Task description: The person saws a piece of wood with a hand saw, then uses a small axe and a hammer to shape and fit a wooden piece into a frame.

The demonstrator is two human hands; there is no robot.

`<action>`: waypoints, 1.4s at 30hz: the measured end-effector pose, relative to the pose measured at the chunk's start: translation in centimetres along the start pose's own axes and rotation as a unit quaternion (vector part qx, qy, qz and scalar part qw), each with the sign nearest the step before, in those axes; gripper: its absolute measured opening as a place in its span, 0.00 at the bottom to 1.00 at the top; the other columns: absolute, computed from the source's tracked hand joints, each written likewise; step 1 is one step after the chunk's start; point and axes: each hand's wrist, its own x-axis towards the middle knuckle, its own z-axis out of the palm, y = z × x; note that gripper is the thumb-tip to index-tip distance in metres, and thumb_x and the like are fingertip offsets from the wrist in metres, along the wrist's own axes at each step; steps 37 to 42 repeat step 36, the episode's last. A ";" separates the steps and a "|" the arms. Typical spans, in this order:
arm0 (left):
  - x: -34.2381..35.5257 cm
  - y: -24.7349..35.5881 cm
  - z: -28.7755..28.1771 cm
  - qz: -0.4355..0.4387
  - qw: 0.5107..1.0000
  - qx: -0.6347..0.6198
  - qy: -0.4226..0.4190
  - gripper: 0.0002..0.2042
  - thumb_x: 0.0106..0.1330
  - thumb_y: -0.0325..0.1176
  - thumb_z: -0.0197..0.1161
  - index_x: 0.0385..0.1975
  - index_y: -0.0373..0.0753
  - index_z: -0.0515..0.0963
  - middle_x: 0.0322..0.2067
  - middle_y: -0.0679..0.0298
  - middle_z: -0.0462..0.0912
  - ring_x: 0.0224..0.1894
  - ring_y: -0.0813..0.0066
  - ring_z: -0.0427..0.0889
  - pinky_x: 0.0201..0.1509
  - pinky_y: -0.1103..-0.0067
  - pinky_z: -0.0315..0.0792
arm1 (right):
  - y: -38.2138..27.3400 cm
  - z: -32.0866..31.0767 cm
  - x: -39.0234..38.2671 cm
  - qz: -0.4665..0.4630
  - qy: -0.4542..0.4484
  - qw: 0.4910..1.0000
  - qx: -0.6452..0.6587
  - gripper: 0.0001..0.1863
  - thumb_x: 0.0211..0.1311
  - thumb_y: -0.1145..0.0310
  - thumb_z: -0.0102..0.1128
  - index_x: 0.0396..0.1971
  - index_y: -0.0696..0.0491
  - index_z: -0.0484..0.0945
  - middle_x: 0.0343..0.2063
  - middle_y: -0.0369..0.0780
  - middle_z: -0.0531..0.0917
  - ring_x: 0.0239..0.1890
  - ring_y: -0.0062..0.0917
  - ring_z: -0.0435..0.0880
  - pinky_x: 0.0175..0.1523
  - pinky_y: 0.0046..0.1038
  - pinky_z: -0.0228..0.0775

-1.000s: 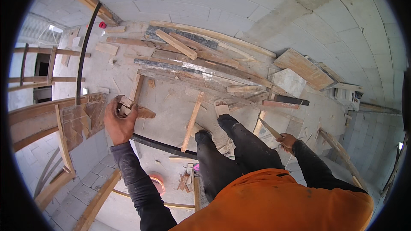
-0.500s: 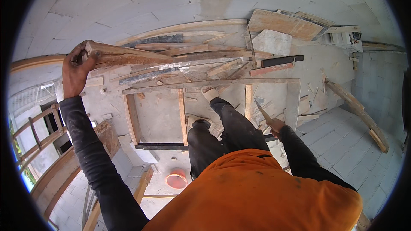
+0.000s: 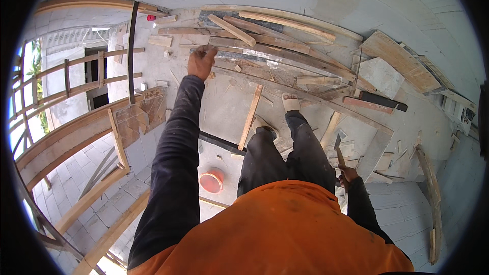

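Observation:
My left hand is stretched out forward, fingers curled on the near end of a long grey plank that lies in a pile of planks on the concrete slab. My right hand hangs low beside my right leg and grips a hand tool with a narrow dark head pointing up; I cannot tell what kind. My feet in pale sandals stand on a wooden frame next to an opening in the slab.
An orange bucket sits on the floor below the opening. Curved wooden rails and a brick wall edge run along the left. A black pipe stands at the back left. Boards and offcuts lie to the right.
My head has turned, so the view swung between frames. My left hand went from the brick wall edge to the plank's end and stays there. The right hand keeps the tool.

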 end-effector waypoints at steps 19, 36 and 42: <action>-32.6 -16.0 13.4 -0.335 0.921 -0.191 -0.046 0.20 0.68 0.45 0.65 0.47 0.32 0.86 0.34 0.58 0.88 0.35 0.72 0.85 0.45 0.74 0.78 | -27.0 5.7 2.4 -0.195 -0.030 0.938 -0.285 0.17 0.59 0.61 0.75 0.42 0.55 0.83 0.23 0.36 0.80 0.23 0.24 0.81 0.23 0.32 0.76; -34.3 -27.2 23.9 -0.398 0.889 -0.214 -0.076 0.19 0.73 0.42 0.63 0.52 0.31 0.84 0.38 0.58 0.88 0.42 0.73 0.86 0.52 0.75 0.78 | -43.1 22.4 31.0 -0.402 0.036 0.860 -0.312 0.30 0.59 0.54 0.75 0.58 0.52 0.81 0.50 0.48 0.87 0.52 0.39 0.86 0.58 0.38 0.73; -34.3 -27.2 23.9 -0.398 0.889 -0.214 -0.076 0.19 0.73 0.42 0.63 0.52 0.31 0.84 0.38 0.58 0.88 0.42 0.73 0.86 0.52 0.75 0.78 | -43.1 22.4 31.0 -0.402 0.036 0.860 -0.312 0.30 0.59 0.54 0.75 0.58 0.52 0.81 0.50 0.48 0.87 0.52 0.39 0.86 0.58 0.38 0.73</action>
